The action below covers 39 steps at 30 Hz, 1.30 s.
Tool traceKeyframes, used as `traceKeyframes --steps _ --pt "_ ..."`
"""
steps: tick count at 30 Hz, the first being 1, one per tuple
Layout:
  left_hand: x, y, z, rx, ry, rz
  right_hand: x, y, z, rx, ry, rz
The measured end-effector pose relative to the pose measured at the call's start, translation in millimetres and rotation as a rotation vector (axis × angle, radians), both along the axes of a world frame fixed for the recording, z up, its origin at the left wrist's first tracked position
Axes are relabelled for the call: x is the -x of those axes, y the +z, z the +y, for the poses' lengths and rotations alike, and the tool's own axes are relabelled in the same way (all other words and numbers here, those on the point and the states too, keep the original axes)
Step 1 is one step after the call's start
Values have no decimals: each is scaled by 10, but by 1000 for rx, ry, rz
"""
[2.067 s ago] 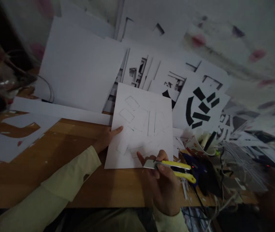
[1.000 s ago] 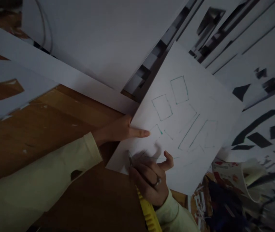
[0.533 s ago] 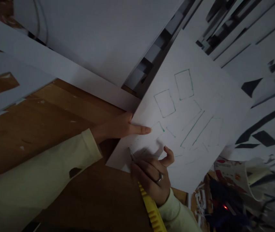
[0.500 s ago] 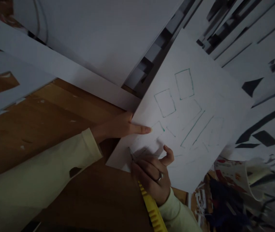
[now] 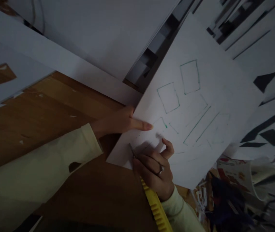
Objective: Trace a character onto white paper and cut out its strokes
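Note:
A white board [image 5: 161,71] with green rectangles and lines drawn on it lies tilted in the middle of the head view. My left hand [image 5: 130,122] grips its left edge, thumb flat on top and the other fingers hidden underneath. In my right hand [image 5: 155,170] is a yellow utility knife [image 5: 155,206], its ridged handle running down past the wrist. The thin blade rests on or just over the board near its lower left corner; I cannot tell how deep it goes. My right little finger sticks out above the surface.
Large white sheets [image 5: 84,29] cover the upper left, over a wooden table [image 5: 84,93] with small white scraps. Cut-out white panels [image 5: 272,109] stand at the right. A printed paper bucket [image 5: 236,174] sits lower right beside dark fabric and loose trimmings.
The view has shifted slightly, so the board's far end appears higher and further right. Both hands keep their grips, and the blade tip stays near the same corner of the board.

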<state>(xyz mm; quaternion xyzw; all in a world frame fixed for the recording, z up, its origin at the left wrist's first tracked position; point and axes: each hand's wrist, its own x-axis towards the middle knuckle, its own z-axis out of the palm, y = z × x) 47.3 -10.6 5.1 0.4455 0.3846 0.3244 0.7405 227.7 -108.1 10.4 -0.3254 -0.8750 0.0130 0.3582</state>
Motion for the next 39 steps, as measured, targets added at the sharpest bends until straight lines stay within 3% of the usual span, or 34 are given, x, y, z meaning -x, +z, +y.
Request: traceKeyframes --steps 2,18,26,39 --pt "17 34 11 -47 -101 5 4 4 5 -12 17 -5" --pt "76 118 66 -113 -182 55 -89 0 25 -5 112 -46" --pt "97 73 129 -176 -258 52 -111 18 -7 16 119 -64" --pt "86 151 119 -159 -286 117 -155 -12 -65 64 103 -9"
